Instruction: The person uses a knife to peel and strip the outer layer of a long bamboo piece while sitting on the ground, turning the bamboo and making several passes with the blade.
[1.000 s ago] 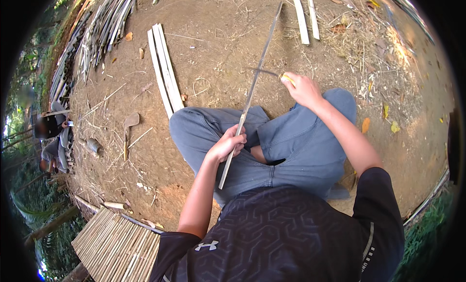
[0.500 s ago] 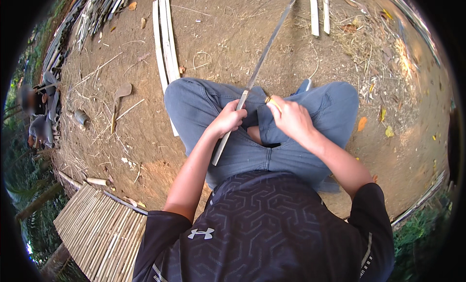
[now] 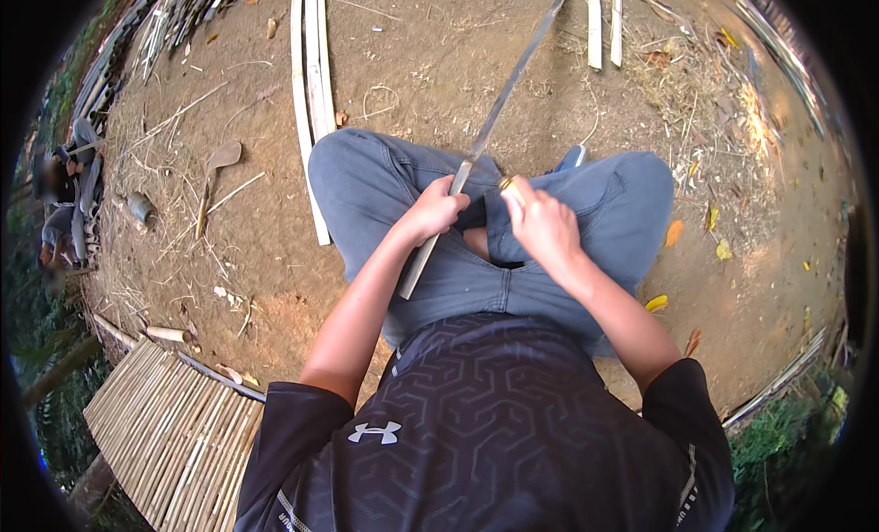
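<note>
A long thin bamboo strip (image 3: 513,79) slants from my lap toward the far ground, greyish at its far length and paler near me. My left hand (image 3: 437,211) is closed around it above my left thigh, and its squared near end sticks out below the fist. Just to the right, my right hand (image 3: 547,222) grips a knife (image 3: 506,183) by a light handle with a brass-coloured collar. The blade points toward the strip but blends into the grey trousers, so I cannot tell whether it touches.
Pale split bamboo lengths (image 3: 313,83) lie beyond my left knee, with two more (image 3: 594,28) at the far right. A wooden-handled tool (image 3: 220,157) and a dark cylindrical container (image 3: 139,208) rest on the dirt. A slatted bamboo bench (image 3: 174,422) stands near left; people (image 3: 69,202) sit far left.
The view has shifted slightly. My right hand and the knife have moved a little left and away from me. Both grips are unchanged, and the strip keeps nearly the same slant.
</note>
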`<state>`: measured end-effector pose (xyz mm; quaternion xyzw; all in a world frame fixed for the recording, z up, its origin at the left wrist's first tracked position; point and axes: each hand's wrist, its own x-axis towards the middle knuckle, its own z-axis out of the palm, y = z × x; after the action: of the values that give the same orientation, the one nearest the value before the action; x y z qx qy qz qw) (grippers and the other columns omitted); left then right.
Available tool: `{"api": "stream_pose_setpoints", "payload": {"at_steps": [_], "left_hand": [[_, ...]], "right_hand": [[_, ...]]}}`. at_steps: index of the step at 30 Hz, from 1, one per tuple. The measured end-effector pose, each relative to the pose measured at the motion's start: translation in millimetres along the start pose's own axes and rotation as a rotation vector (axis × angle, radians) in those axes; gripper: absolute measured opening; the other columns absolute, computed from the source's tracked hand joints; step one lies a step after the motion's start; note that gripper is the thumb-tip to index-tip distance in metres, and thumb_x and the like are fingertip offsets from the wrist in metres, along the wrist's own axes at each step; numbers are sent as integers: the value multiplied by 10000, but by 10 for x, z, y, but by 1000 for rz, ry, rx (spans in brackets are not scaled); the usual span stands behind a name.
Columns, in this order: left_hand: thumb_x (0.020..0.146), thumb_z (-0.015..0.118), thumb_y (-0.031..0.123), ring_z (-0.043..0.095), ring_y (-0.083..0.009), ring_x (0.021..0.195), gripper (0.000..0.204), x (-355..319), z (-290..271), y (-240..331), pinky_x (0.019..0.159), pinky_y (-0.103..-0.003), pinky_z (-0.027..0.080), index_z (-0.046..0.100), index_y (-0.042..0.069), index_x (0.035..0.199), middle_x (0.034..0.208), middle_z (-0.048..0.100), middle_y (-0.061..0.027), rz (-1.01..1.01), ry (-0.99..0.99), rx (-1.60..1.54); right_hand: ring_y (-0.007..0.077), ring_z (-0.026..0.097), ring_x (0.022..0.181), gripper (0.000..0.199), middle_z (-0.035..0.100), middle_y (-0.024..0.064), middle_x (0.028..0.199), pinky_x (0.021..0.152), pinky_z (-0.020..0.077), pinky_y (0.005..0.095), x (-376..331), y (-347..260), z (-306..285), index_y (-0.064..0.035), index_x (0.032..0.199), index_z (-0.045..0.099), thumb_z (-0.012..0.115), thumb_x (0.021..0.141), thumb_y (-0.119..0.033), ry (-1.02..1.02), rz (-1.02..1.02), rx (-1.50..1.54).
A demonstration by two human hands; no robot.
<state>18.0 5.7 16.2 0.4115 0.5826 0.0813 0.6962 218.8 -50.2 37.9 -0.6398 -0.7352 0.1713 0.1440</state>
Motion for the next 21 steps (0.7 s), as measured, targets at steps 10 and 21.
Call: {"api": "stream_pose_setpoints", "payload": {"at_steps": [10,21], "left_hand": [[858,520,63,338,-35,457,120,0,-14,-23,382,-226,234,469,102,959,661,395,45,-15,-20,-101],[864,520,82,315,-29,445,122,12,-81,23,375,-223,238,454,105,963,682,400,36,-50,-92,-177]], "right_hand": [[385,678,658,292,692,186,791,549,548,487,105,48,11,-93,1131,628,566,966,-327,-78,-7,20],[321,676,542,362,672,164,691,446,541,406,213,23,31,-27,1124,628,575,961,-345,104,-29,-7]]}}
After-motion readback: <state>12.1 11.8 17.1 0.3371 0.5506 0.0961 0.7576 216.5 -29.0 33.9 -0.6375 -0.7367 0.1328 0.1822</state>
